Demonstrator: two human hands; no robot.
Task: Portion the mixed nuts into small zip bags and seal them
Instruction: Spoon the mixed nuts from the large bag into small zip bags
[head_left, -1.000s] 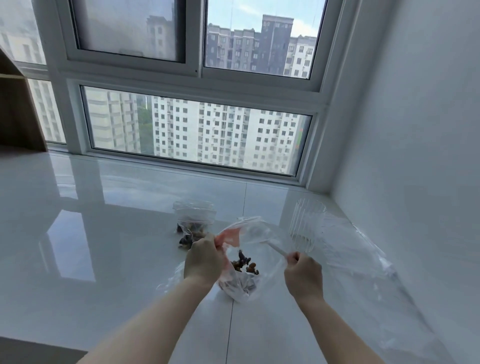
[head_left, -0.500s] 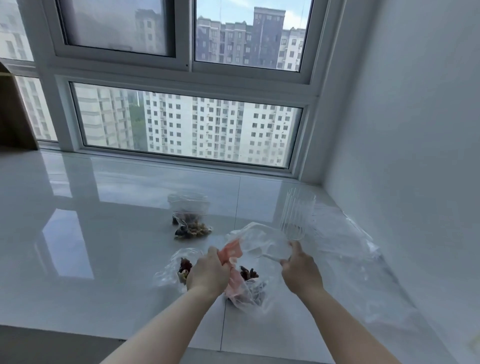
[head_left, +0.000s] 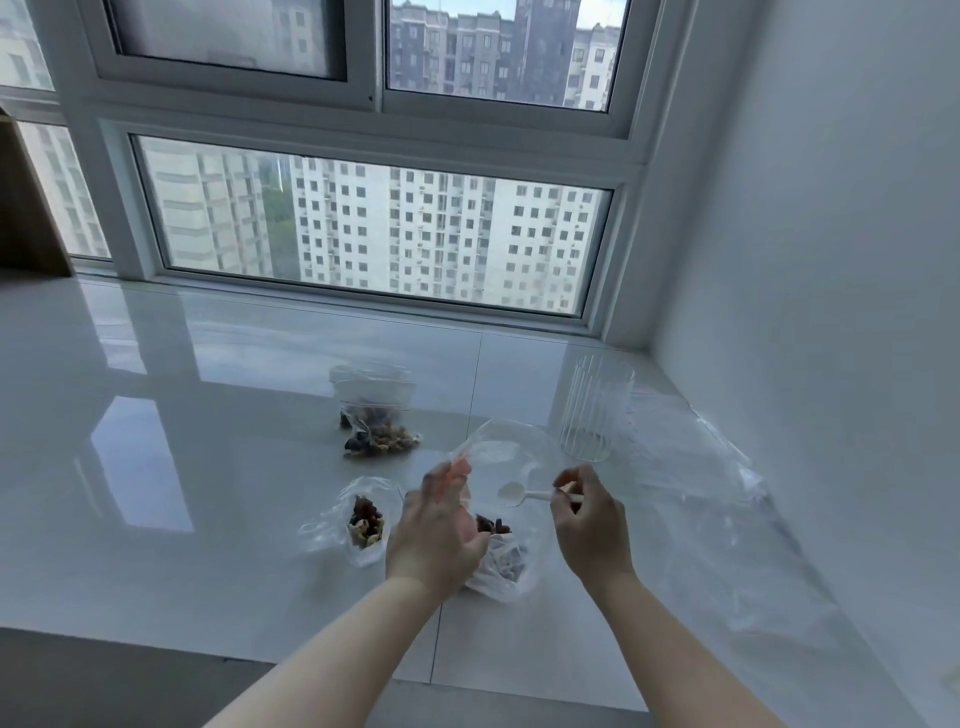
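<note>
A large clear bag (head_left: 511, 569) with mixed nuts (head_left: 491, 525) at its bottom stands on the glossy white surface (head_left: 208, 467). My left hand (head_left: 436, 535) pinches its rim by a reddish strip and holds the mouth up. My right hand (head_left: 589, 525) grips the handle of a small white spoon (head_left: 514, 493); its bowl looks empty and sits at the bag's mouth. Two small zip bags hold nuts: one (head_left: 366, 522) lies just left of my left hand, the other (head_left: 376, 415) lies farther back.
A ribbed clear glass (head_left: 595, 410) stands behind my right hand. Crumpled clear plastic (head_left: 727, 519) spreads along the white wall on the right. The window frame runs along the far edge, and the surface's front edge is near my forearms.
Both hands and the large bag have come lower, nearer the surface. The small bag beside my left hand has come into sight, and the spoon's bowl now shows at the bag's mouth.
</note>
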